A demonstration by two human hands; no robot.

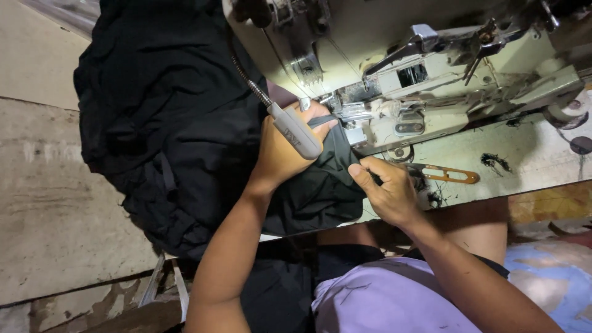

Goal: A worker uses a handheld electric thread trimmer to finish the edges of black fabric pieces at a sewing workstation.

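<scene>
A large pile of black fabric [166,117] lies across the sewing table and hangs off its front edge. My left hand [280,151] presses a fold of this fabric flat close to the presser foot [345,114] of a cream industrial sewing machine [419,68]. My right hand [385,188] pinches the fabric's edge just in front of the machine's bed. A grey lamp head [296,131] on a flexible metal neck crosses over my left hand and hides part of it.
Orange thread snips [447,175] lie on the pale table top [530,160] right of my right hand, among dark thread scraps [495,161]. A worn wooden surface [55,209] spreads at the left. My lilac shirt [382,296] fills the bottom.
</scene>
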